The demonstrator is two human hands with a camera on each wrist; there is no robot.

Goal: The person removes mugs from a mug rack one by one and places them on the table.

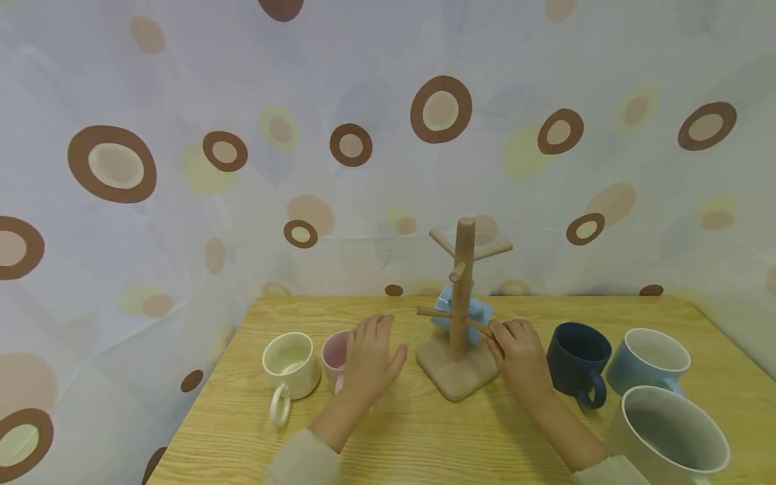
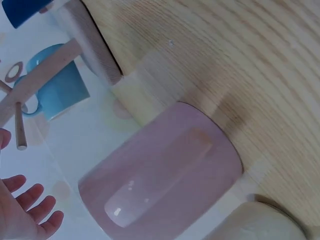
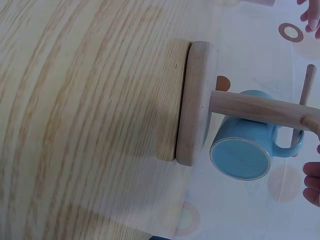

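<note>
A wooden mug tree [image 1: 464,289] stands upright in the middle, its pegs sticking out at two heights. A light blue mug [image 3: 243,145] hangs tilted at the back of it, partly behind the post. My right hand [image 1: 520,353] pinches the end of the lower right peg between thumb and fingers; the right wrist view shows only fingertips [image 3: 312,182] at its edge. My left hand [image 1: 366,357] hovers beside a pink mug [image 2: 165,170], fingers loosely spread and holding nothing. In the head view this hand hides part of the pink mug.
A cream mug [image 1: 292,367] stands at the left, handle forward. On the right are a dark blue mug [image 1: 576,360], a blue mug with a pale inside [image 1: 636,374] and a large pale mug [image 1: 661,438] close to my forearm. A patterned curtain [image 1: 388,81] hangs behind the wooden table [image 1: 424,444].
</note>
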